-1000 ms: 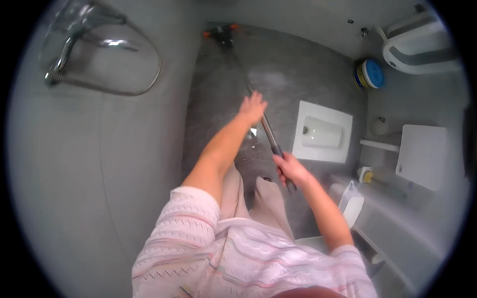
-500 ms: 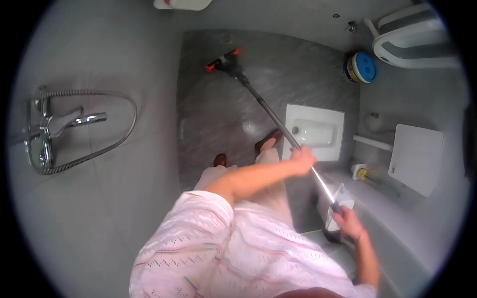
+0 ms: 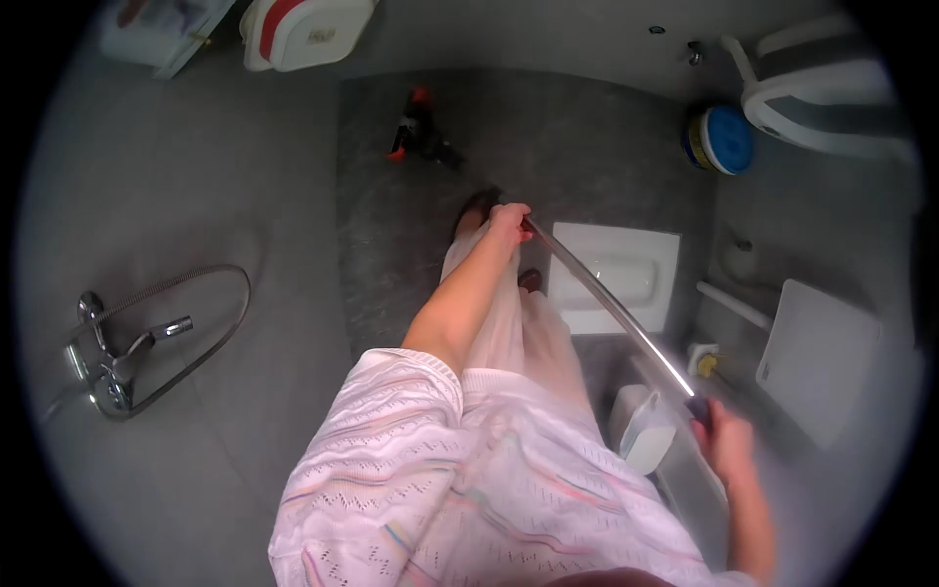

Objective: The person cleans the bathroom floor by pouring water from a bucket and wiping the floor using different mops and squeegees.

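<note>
I hold a long-handled floor brush, its metal pole [image 3: 616,308] slanting across the floor. My left hand [image 3: 509,223] is closed around the pole partway along, above one of my shoes. At the lower right, my right hand [image 3: 726,440] is wrapped round the dark grip at the pole's upper end. The brush head [image 3: 419,132], dark with orange ends, rests on the grey tiled floor [image 3: 381,225] near the far wall. It is blurred, so I cannot make out its underside. The pole passes over the white squat toilet [image 3: 667,254].
A shower mixer with a looped hose [image 3: 240,323] is on the left wall. A blue-lidded bucket [image 3: 729,140] stands in the far right corner. White folding basins [image 3: 318,34] hang at the upper left. A white bin [image 3: 650,440] stands near my right hand.
My left hand has moved left and forward with the pole, and my right hand has shifted right and down. The brush head has turned and moved slightly left; my feet have stepped forward.
</note>
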`<control>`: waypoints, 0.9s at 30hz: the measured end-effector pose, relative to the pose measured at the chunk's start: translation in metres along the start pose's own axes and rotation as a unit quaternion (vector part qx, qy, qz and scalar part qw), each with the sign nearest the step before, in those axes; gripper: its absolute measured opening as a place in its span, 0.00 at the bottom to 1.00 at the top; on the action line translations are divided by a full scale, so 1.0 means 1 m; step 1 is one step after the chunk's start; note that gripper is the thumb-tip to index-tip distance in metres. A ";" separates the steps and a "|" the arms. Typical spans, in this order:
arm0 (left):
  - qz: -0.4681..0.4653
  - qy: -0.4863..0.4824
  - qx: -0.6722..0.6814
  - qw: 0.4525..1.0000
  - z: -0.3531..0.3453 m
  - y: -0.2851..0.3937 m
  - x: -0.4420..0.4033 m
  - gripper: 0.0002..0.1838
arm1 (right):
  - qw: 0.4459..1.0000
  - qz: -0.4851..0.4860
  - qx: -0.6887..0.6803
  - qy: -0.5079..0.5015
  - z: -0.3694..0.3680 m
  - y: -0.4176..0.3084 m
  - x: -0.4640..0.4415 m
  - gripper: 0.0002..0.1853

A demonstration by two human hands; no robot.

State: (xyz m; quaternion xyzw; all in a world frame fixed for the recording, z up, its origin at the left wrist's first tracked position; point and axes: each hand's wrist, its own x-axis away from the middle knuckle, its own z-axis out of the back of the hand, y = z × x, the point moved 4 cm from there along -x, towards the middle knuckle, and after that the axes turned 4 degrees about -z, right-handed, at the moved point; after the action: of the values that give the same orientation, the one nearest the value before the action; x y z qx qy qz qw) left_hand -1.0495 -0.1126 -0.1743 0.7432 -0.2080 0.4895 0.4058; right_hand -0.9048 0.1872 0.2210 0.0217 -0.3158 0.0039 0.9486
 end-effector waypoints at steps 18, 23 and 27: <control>0.031 0.056 0.138 0.988 0.009 0.144 -0.106 0.03 | 0.982 -0.089 -0.142 -0.088 -0.036 -0.023 -0.197 0.15; 0.090 0.017 0.113 0.989 -0.052 0.050 -0.079 0.02 | 0.957 -0.186 -0.209 -0.070 -0.096 0.058 -0.105 0.14; 0.137 0.004 0.007 0.991 -0.157 -0.029 0.010 0.05 | 0.930 -0.267 -0.240 -0.081 -0.126 0.125 0.010 0.14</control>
State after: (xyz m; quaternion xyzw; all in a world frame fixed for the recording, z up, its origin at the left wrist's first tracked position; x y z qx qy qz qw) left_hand -1.1128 0.0316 -0.1468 0.7088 -0.3028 0.5447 0.3304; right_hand -0.8244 0.3172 0.1310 -0.1227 -0.3653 -0.3267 0.8630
